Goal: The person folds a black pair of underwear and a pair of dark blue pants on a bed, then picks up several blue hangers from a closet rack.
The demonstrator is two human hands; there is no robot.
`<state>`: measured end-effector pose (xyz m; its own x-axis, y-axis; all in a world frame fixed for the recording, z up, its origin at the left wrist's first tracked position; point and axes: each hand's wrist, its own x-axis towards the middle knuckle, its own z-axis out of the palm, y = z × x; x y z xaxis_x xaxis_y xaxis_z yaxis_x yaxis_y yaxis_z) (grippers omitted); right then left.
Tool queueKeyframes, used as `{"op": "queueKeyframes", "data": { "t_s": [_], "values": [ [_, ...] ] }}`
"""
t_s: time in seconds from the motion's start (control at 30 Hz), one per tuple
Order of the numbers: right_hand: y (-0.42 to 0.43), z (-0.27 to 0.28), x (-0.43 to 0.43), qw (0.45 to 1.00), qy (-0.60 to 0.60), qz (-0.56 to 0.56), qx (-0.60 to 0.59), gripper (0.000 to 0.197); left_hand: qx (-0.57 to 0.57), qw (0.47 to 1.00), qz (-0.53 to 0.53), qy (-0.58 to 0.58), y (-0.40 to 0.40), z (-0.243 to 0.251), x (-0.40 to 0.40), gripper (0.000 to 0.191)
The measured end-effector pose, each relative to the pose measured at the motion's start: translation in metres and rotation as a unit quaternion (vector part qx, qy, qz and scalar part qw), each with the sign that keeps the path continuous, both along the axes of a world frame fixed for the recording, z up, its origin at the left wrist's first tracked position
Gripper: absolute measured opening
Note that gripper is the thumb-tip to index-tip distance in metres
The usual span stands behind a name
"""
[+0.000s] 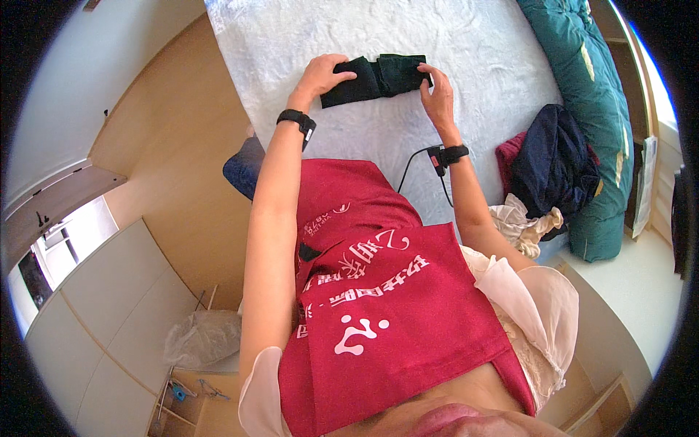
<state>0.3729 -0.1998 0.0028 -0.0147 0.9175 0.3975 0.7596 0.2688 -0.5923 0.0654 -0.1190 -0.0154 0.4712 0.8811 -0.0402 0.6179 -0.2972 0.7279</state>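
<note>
A black folded garment lies on the white fleecy bed cover, in two flat halves with a crease or gap between them. My left hand grips its left end, the thumb on top and the fingers along the far edge. At the right end, my right hand holds the edge between thumb and forefinger. What kind of garment it is cannot be told. Each wrist wears a black strap with a small device; a cable hangs from the device on the right wrist.
A rolled green quilt runs along the bed's right side. Beside it lie a dark blue garment, a dark red cloth and a cream cloth. A clear plastic bag stands at lower left, near a pale panel.
</note>
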Motion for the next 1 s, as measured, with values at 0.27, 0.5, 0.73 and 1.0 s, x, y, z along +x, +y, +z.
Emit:
{"op": "queueKeyframes", "data": {
  "t_s": [0.27,0.5,0.73,1.0],
  "values": [
    [0.002,-0.014,0.003,0.997,0.003,-0.061,-0.046,0.037,-0.065,0.998,-0.014,-0.014,0.006,-0.011,-0.012,0.048],
    [0.011,-0.025,0.007,0.991,0.023,-0.09,-0.099,0.045,-0.007,1.0,0.023,0.012,0.002,-0.012,-0.006,0.046],
    [0.023,-0.028,0.023,0.976,0.117,-0.11,-0.144,0.054,0.122,0.99,0.073,0.014,-0.006,-0.014,-0.012,0.051],
    [0.045,-0.017,0.015,0.949,0.232,0.004,-0.213,0.061,-0.155,0.975,0.15,-0.056,-0.041,-0.027,-0.031,0.056]
  ]
}}
